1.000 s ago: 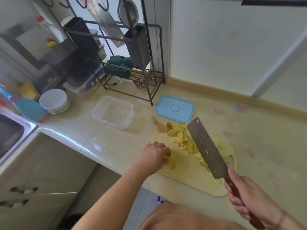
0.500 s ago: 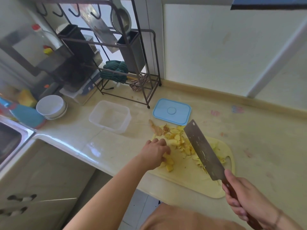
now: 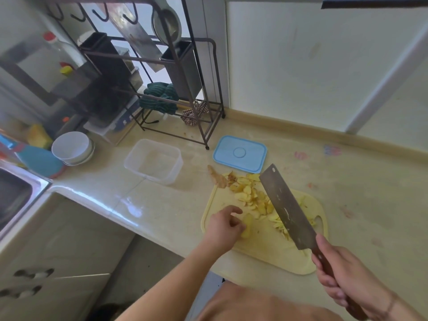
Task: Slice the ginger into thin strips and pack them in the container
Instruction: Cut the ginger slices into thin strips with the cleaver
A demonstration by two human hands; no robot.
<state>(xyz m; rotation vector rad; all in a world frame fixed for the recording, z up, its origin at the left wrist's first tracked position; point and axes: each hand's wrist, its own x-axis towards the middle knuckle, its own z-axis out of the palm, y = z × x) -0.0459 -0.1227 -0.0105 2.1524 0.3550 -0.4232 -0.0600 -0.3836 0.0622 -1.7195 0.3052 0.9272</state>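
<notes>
The left hand (image 3: pixel 223 225) pinches a pale yellow ginger piece (image 3: pixel 247 224) in curled fingers on the plastic cutting board (image 3: pixel 259 246); the right hand (image 3: pixel 345 276) grips a flat steel cleaver (image 3: pixel 287 208) by its wooden handle.

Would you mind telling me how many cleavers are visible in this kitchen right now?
2. One cleaver is held in the right hand above the cutting board; another cleaver hangs on the metal rack. Others could be hidden.

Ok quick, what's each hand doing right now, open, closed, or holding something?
Left hand: fingers curled, pinching a stack of ginger slices on the cutting board.
Right hand: gripping the cleaver by its handle, blade raised.
</notes>
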